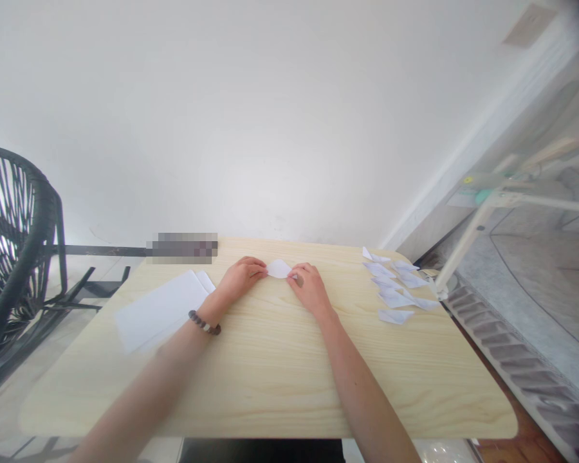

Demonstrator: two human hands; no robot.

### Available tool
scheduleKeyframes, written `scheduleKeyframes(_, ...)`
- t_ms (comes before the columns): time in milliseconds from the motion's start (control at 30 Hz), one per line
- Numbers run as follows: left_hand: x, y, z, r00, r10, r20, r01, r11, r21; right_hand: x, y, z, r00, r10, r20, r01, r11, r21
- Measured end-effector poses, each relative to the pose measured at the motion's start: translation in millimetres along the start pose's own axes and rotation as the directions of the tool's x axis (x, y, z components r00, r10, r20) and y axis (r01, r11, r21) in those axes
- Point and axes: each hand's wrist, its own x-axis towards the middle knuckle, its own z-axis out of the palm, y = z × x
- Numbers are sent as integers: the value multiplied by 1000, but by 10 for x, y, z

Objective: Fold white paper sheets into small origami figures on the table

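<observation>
as paper (278, 268) lies between them | left hand (242, 276), angled inward, pinches one end | right hand (311, 288), likewise angled, pinches the other

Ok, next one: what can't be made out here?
All in the head view:
- Paper: ends covered by the left hand and right hand.
- Sheets: right corner hidden behind the left wrist; count unclear.
- Folded pieces: creases too small, some overlapping.
- Dark patch: pixelated, contents unknown.
- Chair: cut off by the left edge.
</observation>
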Motion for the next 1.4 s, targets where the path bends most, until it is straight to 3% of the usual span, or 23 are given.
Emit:
scheduleKeyframes(300, 10, 53, -47, 999, -4, 33, 3, 999, 36, 18, 34, 7, 999, 46, 23, -47, 999, 13)
scheduleKeyframes(533, 23, 69, -36, 999, -12, 31, 11, 999, 45, 29, 3, 0, 992, 116, 46, -112, 990, -82)
scheduleKeyframes(1133, 29, 86, -6, 998, 16, 66, -16, 1000, 3, -7, -29, 8, 991, 83, 105, -67, 986, -151)
scheduleKeyframes(1400, 35, 114, -9, 998, -29, 55, 27, 999, 42, 5, -80, 17, 984, 152, 93, -127, 966, -226)
